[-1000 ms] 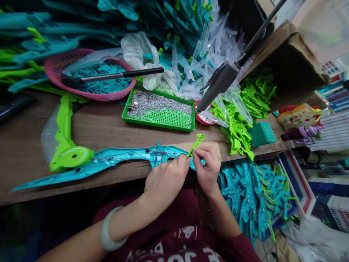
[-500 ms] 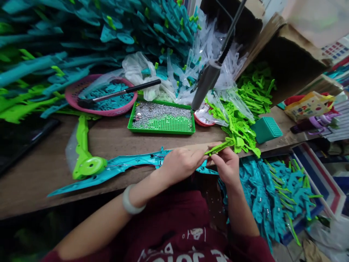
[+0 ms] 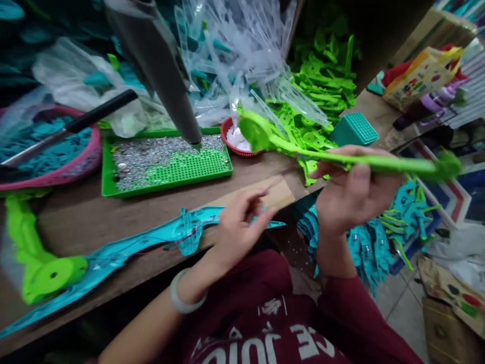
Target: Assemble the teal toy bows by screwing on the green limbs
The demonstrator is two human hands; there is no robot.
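My right hand (image 3: 344,197) grips a long lime-green plastic part (image 3: 379,163) with a round disc at its left end, raised above the table's right side. A thin wire (image 3: 281,176), blurred, runs from near that part down to my left hand (image 3: 242,225), whose fingers are pinched at its end. Under my left hand lies a long turquoise plastic half-shell (image 3: 144,235) with thin wires along its inside. At its left end sits a lime-green piece with a round hub (image 3: 53,275). A strip of brown cardboard (image 3: 282,194) lies behind my left hand.
A grey hanging power screwdriver (image 3: 162,71) reaches down over a green tray (image 3: 166,189) of small screws. Beside it stand a pink basket (image 3: 96,151) of turquoise pieces and a red basket (image 3: 242,152). Lime-green parts (image 3: 322,76) and a teal box (image 3: 354,129) are at the right.
My right hand has lifted the lime-green part up and to the right, away from my left hand. The hands are now apart, and the view has shifted right and closer to the table.
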